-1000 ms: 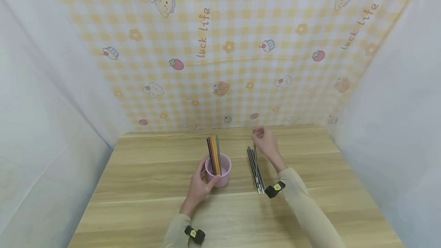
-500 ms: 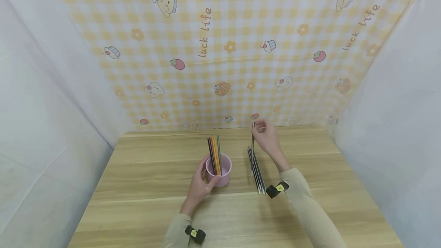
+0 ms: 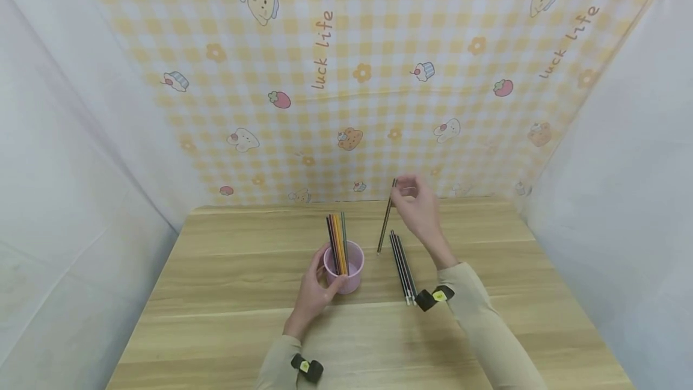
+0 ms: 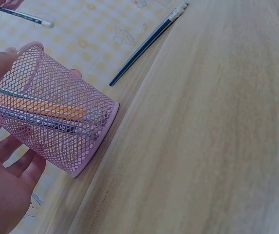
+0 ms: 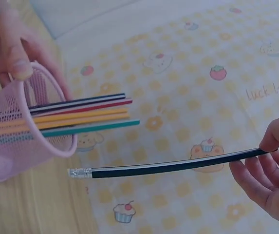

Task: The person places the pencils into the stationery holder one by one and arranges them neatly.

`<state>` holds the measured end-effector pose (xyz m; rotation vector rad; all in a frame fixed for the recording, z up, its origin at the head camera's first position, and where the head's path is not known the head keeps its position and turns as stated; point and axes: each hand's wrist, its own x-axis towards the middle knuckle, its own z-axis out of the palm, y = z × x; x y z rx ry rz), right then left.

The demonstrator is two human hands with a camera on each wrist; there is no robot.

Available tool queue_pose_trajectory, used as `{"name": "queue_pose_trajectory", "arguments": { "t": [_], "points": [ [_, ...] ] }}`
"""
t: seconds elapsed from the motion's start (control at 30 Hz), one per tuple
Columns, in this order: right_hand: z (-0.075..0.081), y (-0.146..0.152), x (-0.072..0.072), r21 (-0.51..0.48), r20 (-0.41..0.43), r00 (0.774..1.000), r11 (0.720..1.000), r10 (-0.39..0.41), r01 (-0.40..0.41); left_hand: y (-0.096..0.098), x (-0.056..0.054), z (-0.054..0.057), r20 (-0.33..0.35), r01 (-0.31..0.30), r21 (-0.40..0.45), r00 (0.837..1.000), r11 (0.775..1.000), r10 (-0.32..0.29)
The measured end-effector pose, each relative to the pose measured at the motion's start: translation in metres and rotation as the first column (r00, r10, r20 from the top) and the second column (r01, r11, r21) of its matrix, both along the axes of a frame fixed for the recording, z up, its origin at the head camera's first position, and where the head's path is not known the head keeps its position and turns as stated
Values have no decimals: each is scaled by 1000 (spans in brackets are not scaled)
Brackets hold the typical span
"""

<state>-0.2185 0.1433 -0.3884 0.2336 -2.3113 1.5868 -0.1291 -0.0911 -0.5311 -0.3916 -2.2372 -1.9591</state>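
Note:
A pink mesh pen cup (image 3: pixel 352 284) stands on the table with my left hand (image 3: pixel 314 294) curled round its side, thumb at the rim. Several pencils (image 3: pixel 338 242) lean inside it: orange, dark, red and green ones show in the right wrist view. My right hand (image 3: pixel 419 206) pinches a dark pencil (image 5: pixel 178 165) by one end, raised above the table to the right of the cup. Its metal band and white eraser point down and toward the cup's mouth. Below the right hand, several dark pencils (image 3: pixel 402 269) lie side by side on the table, eraser ends toward me.
The wooden table (image 3: pixel 227 318) meets a yellow checked cloth (image 3: pixel 346 107) with cartoon prints at its back edge. White cloth walls (image 3: pixel 81 197) close in both sides. A black band with a small camera (image 3: pixel 435 298) sits on each wrist.
My right hand has lifted the dark pencil off the lying bunch, upward and away from me, and its eraser end has swung left toward the cup. The left hand and the cup stay put.

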Motion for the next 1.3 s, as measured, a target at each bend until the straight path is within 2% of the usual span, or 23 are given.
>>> {"name": "queue_pose_trajectory", "arguments": {
  "t": [0.2,0.33,0.73,0.97,1.3],
  "points": [
    [10,-15,1,-57,-53,998,998,18,-21,-1,1,1,8,14,-6,1000,1000,-14],
    [7,-26,0,-41,-82,995,998,54,-57,0,1,1,10,15,3,1000,1000,-15],
    [-29,-44,-8,55,-127,985,992,119,-113,0,0,1,4,15,10,1000,1000,-15],
    [-50,-53,-9,73,-70,985,985,160,-155,1,0,1,-5,16,1,1000,1000,-16],
    [-75,-61,-9,110,14,985,979,169,-170,1,-1,-1,8,-3,-20,1000,1000,3]
  ]
}}
